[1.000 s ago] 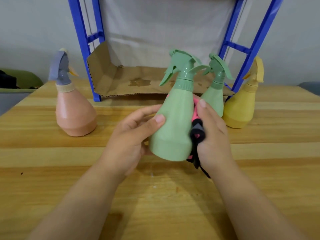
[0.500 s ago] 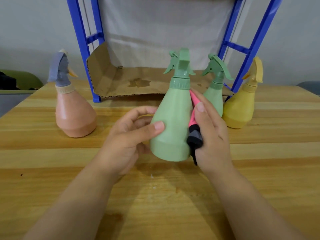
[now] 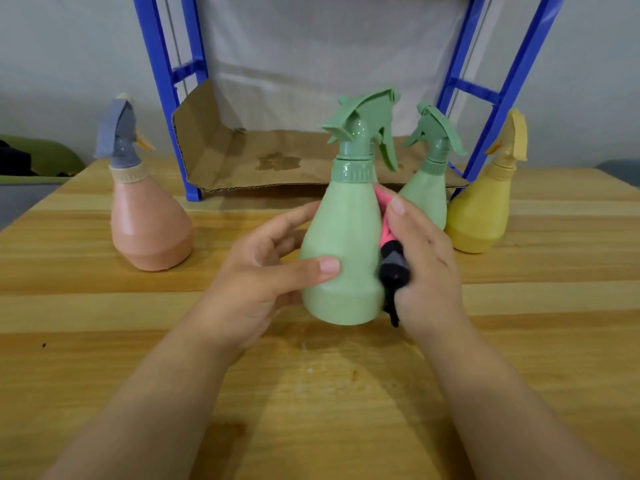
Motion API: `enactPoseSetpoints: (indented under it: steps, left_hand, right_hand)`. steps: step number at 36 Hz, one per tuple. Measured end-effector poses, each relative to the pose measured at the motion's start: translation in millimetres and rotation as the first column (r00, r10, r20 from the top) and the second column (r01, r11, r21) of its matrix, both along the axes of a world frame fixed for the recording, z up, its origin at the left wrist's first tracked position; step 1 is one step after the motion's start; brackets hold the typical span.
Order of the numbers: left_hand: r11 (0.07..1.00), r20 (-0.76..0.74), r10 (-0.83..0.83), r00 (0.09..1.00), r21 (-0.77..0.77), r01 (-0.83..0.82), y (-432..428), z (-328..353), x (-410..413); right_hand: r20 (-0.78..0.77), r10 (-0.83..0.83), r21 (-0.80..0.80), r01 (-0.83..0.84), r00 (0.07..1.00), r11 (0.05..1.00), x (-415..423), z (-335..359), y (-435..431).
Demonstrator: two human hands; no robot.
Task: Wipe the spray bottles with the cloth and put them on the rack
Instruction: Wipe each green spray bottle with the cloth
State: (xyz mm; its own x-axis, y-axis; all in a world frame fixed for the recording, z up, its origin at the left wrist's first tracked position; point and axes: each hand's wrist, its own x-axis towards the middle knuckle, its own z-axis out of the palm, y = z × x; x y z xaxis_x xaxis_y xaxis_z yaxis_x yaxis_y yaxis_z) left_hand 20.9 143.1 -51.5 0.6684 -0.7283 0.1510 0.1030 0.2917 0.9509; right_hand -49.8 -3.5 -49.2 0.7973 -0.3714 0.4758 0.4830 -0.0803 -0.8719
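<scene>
While upright, pale green cone-shaped bottle [image 3: 341, 237]

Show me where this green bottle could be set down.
Cardboard-lined rack shelf: bare between the blue legs. Table: free between the pink spray bottle and the left hand. Crowded at right, where the small green spray bottle and yellow spray bottle stand by the rack's leg.

From where I stood, only the person's arms showed. The left forearm [image 3: 145, 393] filled the lower left of the frame and the right forearm [image 3: 512, 393] the lower right, both bare. The left hand [image 3: 256, 275] and right hand [image 3: 429, 268] were bare too, with short, rounded fingernails [image 3: 329, 265]. A small dark mark sat on the right hand's back.
</scene>
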Motion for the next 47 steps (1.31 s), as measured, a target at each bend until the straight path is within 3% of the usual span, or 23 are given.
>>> enactPoseSetpoints:
  steps: [2, 7, 13, 20, 23, 26, 31, 39, 47]
  left_hand:
    - [1.0, 0.002, 0.001, 1.0, 0.015, -0.001, -3.3, -0.9, -2.4]
    - [0.999, 0.062, 0.046, 0.997, 0.009, -0.047, -6.2, -2.4, -4.2]
    - [0.982, -0.032, 0.153, 0.988, -0.11, -0.156, -6.0, 2.0, -3.3]
    - [0.923, -0.081, 0.331, 0.94, -0.179, -0.34, -5.9, 1.2, -0.1]
    - [0.911, -0.108, 0.351, 0.93, -0.189, -0.366, -6.6, 2.1, 0.0]
    - [0.916, -0.129, 0.341, 0.931, -0.177, -0.36, -7.5, 0.5, 0.1]
    - [0.937, -0.093, 0.292, 0.952, -0.17, -0.304, -7.5, -1.3, -0.7]
    - [0.974, 0.058, 0.226, 0.972, -0.002, -0.226, -5.8, 4.5, -1.5]
    - [0.938, -0.012, 0.328, 0.945, -0.118, -0.327, -3.1, 0.3, 3.8]
  right_hand:
    - [-0.033, 0.027, 0.072, -0.025, 0.999, 0.997, 0.8, -1.6, -1.5]
    - [-0.084, -0.032, -0.007, 0.032, 0.996, 0.999, 4.9, -7.7, 4.3]
    - [-0.083, -0.016, -0.031, 0.013, 0.996, 0.999, 4.1, -8.7, 9.5]
    - [-0.117, -0.123, -0.41, 0.065, 0.985, 0.91, 4.6, -17.0, 21.6]
    - [-0.082, -0.132, -0.483, 0.076, 0.988, 0.873, 1.6, -16.6, 24.5]
    - [-0.055, -0.132, -0.429, 0.096, 0.99, 0.898, 4.7, -16.3, 22.4]
    - [-0.104, 0.006, -0.111, -0.018, 0.995, 0.994, 6.2, -15.0, 17.9]
    - [-0.075, -0.156, -0.219, 0.136, 0.985, 0.966, 7.5, -23.4, 21.9]
    - [0.026, -0.22, -0.407, 0.211, 0.975, 0.889, 6.0, -21.1, 18.3]
